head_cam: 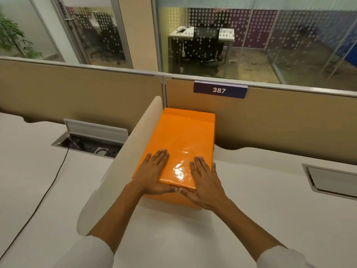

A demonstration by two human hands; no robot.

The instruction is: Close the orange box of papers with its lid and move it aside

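Note:
A glossy orange box [181, 138] lies on the white desk [251, 200] with its lid on, so the papers are hidden. Its far end touches the beige partition wall, and its left side runs along a curved cream divider [123, 157]. My left hand [154, 173] lies flat on the near left part of the lid, fingers spread. My right hand [204, 180] lies flat on the near right part. Both thumbs hang over the near edge and almost meet.
An open cable hatch [90, 142] with a black cable [48, 188] sits on the neighbouring desk to the left. A closed metal hatch [332, 180] lies at the right. A sign reading 387 [220, 90] hangs on the partition behind the box.

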